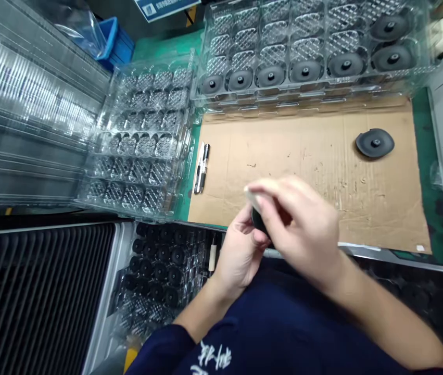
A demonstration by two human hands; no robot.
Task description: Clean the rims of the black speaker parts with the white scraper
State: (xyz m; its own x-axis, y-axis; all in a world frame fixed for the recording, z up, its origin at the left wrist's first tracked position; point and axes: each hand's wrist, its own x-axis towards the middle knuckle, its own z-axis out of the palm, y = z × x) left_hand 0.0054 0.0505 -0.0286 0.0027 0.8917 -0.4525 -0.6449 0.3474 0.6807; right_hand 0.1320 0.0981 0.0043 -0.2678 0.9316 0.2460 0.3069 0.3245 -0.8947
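Close in front of my body, my left hand [239, 252] has its fingers closed around a black round part [258, 221], mostly covered by both hands. Over it is my right hand [307, 226], blurred by motion, its thumb and forefinger pinched on a small whitish piece [253, 199] whose kind I cannot make out. That piece is at the upper edge of the black part; whether they touch cannot be told. Under and beyond the hands lies a brown cardboard sheet [268, 146]. One black disc with a raised centre [375, 143] rests at its right side.
A clear plastic tray [315, 86] across the back holds several black discs. Clear stacked trays [143, 135] stand at left. Pens [201, 169] lie on the cardboard's left side. Below the table edge are trays of black parts [161, 255]. A blue crate [117, 44] is at the far left.
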